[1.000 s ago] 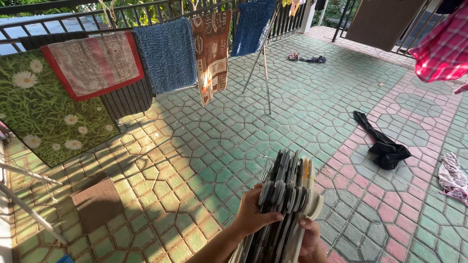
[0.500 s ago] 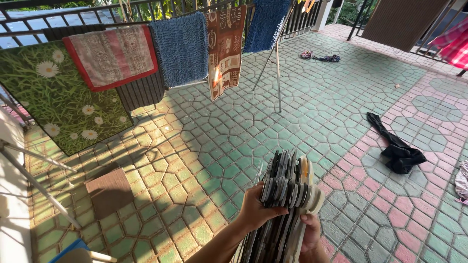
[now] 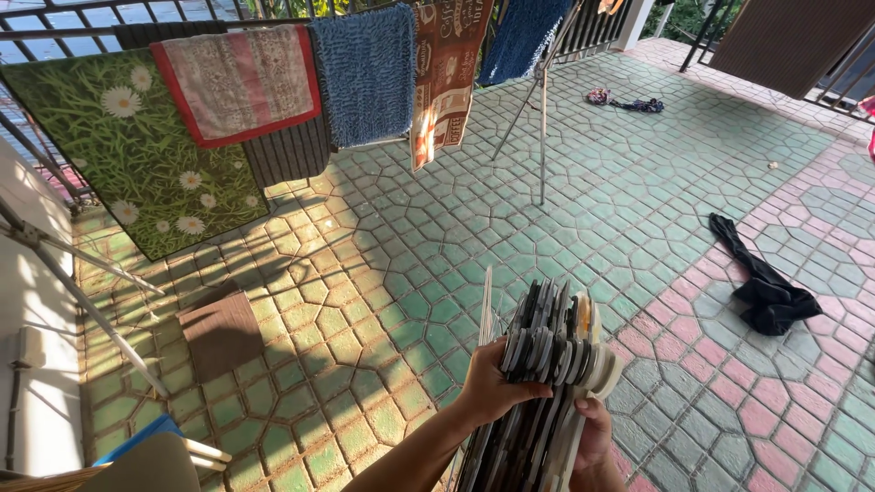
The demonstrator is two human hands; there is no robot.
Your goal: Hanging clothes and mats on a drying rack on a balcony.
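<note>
I hold a thick bundle of flat clothes hangers [image 3: 547,364], black, grey and cream, upright at the bottom centre of the head view. My left hand [image 3: 492,387] grips the bundle from its left side, fingers curled over the hanger edges. My right hand [image 3: 592,446] supports it from below and to the right. A black garment [image 3: 766,292] lies crumpled on the paving to the right, apart from both hands.
Mats hang on a railing at the back: a daisy-print one [image 3: 109,155], a red-bordered one [image 3: 241,77], a blue shaggy one [image 3: 369,68] and a brown printed one [image 3: 442,77]. A metal drying stand [image 3: 542,118] stands mid-floor. A brown mat [image 3: 223,333] lies at left.
The view has swung to the left, so the mats and the black garment shifted right in frame. Both hands keep the same hold on the hanger bundle.
</note>
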